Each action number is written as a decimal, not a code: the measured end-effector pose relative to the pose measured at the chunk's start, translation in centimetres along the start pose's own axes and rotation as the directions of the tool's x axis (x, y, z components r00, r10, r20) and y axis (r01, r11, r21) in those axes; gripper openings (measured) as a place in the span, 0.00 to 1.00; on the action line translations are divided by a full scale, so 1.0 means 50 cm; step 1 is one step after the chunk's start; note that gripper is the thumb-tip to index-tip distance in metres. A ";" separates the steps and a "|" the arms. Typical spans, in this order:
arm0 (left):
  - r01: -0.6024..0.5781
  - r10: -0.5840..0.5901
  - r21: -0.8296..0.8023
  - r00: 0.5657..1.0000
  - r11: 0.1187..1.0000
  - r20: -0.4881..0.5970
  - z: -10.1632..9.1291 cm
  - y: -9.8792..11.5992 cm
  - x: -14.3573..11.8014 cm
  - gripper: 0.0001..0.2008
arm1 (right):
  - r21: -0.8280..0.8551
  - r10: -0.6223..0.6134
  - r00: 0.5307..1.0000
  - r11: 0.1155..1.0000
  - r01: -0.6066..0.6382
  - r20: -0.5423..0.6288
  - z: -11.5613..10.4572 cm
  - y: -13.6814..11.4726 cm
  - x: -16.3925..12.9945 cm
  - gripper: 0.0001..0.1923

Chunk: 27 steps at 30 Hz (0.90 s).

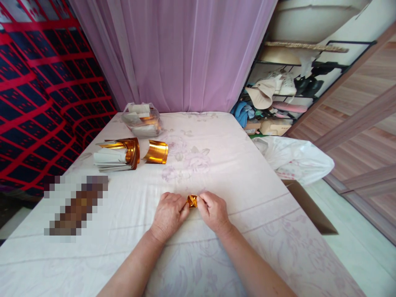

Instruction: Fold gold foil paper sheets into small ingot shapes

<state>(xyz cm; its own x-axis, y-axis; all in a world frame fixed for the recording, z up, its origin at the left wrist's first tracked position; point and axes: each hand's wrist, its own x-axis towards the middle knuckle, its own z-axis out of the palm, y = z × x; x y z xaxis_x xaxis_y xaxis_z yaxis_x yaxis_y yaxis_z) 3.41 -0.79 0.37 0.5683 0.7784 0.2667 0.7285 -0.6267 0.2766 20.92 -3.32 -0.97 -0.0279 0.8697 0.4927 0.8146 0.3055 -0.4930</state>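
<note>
Gold foil piece (pixel 192 201), small, shiny, creased, folded, pinched between left hand (pixel 168 215) and right hand (pixel 214 212) fingertips.

Both hands meet over a bed covered with a pale floral sheet (pixel 216 165). The left hand (pixel 169 214) and right hand (pixel 213 212) pinch a small folded piece of gold foil paper (pixel 192 201) between their fingertips. Farther left lie a stack of white-backed gold foil sheets (pixel 116 156) (edges curling), a single curled gold foil sheet (pixel 156 152) and a clear plastic bag of paper (pixel 142 119).
</note>
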 end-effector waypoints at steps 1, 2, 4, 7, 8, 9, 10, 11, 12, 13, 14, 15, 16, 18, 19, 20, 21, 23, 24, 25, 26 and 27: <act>-0.005 0.005 0.001 1.000 1.000 0.001 -0.001 0.000 0.000 0.12 | -0.002 0.005 1.000 1.000 -0.005 -0.004 0.002 0.000 0.000 0.16; -0.009 0.009 0.000 1.000 1.000 0.000 -0.001 0.001 0.000 0.12 | -0.006 0.013 1.000 1.000 -0.013 -0.009 0.003 0.000 0.000 0.16; -0.031 0.031 -0.002 1.000 1.000 -0.001 -0.003 0.002 -0.001 0.12 | -0.010 0.029 0.999 1.000 -0.030 -0.015 0.005 0.002 0.001 0.17; -0.041 0.041 -0.009 0.999 0.999 0.003 -0.004 0.004 0.000 0.12 | 0.010 0.048 0.999 0.999 -0.048 -0.010 0.005 0.004 0.002 0.17; -0.018 0.019 -0.021 1.000 1.000 0.006 -0.005 0.004 0.001 0.11 | 0.023 0.051 0.999 0.998 -0.051 -0.005 0.004 0.005 0.002 0.17; 0.016 -0.015 -0.040 1.000 0.999 0.011 -0.005 0.003 0.001 0.11 | 0.039 0.049 0.999 0.998 -0.050 0.004 0.003 0.004 0.002 0.17; 0.055 -0.054 -0.066 0.998 0.996 0.017 -0.006 0.003 0.002 0.11 | 0.056 0.042 0.999 0.998 -0.042 0.016 0.002 0.003 0.002 0.17; 0.092 -0.090 -0.095 0.996 0.991 0.025 -0.006 0.002 0.002 0.11 | 0.071 0.029 0.999 0.997 -0.031 0.029 0.001 0.002 0.002 0.17; 0.118 -0.115 -0.123 0.993 0.985 0.033 -0.007 0.001 0.003 0.11 | 0.083 0.014 0.999 0.996 -0.017 0.040 0.001 0.000 0.001 0.17; 0.134 -0.129 -0.145 0.991 0.980 0.041 -0.007 0.000 0.003 0.11 | 0.090 0.000 0.999 0.996 -0.004 0.050 0.000 -0.001 0.001 0.18; 0.141 -0.136 -0.160 0.990 0.977 0.045 -0.007 0.000 0.003 0.12 | 0.093 -0.010 0.998 0.996 0.005 0.055 0.000 -0.003 0.001 0.18; 0.141 -0.135 -0.167 0.990 0.976 0.047 -0.007 -0.001 0.003 0.13 | 0.089 -0.016 0.998 0.996 0.011 0.060 -0.001 -0.004 0.000 0.18; 0.138 -0.132 -0.165 0.990 0.977 0.045 -0.007 -0.001 0.003 0.13 | 0.079 -0.020 0.998 0.997 0.015 0.064 -0.001 -0.006 0.000 0.17; 0.123 -0.119 -0.140 0.992 0.982 0.038 -0.007 -0.001 0.002 0.13 | 0.047 -0.028 0.997 0.999 0.025 0.076 -0.001 -0.006 0.000 0.17; 0.116 -0.112 -0.122 0.993 0.986 0.035 -0.007 -0.001 0.001 0.13 | 0.031 -0.035 0.996 0.999 0.033 0.085 -0.001 -0.006 0.000 0.17; 0.112 -0.109 -0.104 0.994 0.988 0.031 -0.006 -0.001 0.001 0.13 | 0.020 -0.044 0.995 0.999 0.042 0.092 -0.001 -0.005 -0.001 0.17; 0.113 -0.112 -0.088 0.993 0.990 0.026 -0.006 -0.002 0.001 0.13 | 0.015 -0.051 0.994 0.999 0.050 0.093 -0.001 -0.004 -0.001 0.17; 0.130 -0.129 -0.071 0.992 0.989 0.014 -0.005 -0.003 0.001 0.14 | 0.017 -0.052 0.995 0.999 0.050 0.080 0.001 -0.002 -0.002 0.17; 0.140 -0.140 -0.066 0.990 0.988 0.007 -0.005 -0.003 0.002 0.14 | 0.012 -0.047 0.997 0.999 0.046 0.067 0.001 -0.002 -0.002 0.17; 0.147 -0.148 -0.062 0.989 0.987 0.002 -0.005 -0.004 0.002 0.14 | -0.001 -0.041 0.998 0.999 0.041 0.055 0.002 -0.001 -0.002 0.17; 0.153 -0.153 -0.056 0.988 0.987 -0.002 -0.005 -0.004 0.003 0.13 | -0.024 -0.037 0.998 0.999 0.038 0.047 0.002 -0.001 -0.002 0.17; 0.156 -0.157 -0.049 0.988 0.987 -0.007 -0.005 -0.004 0.004 0.13 | -0.055 -0.036 0.998 0.998 0.039 0.045 0.002 -0.002 -0.002 0.16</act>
<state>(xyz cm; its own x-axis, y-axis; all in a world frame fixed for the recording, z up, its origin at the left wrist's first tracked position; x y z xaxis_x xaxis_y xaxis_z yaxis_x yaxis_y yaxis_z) 3.28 -0.55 0.59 0.4445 0.8667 0.2264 0.7887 -0.4985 0.3598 20.79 -3.41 -1.06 -0.0834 0.8745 0.4778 0.8438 0.3171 -0.4330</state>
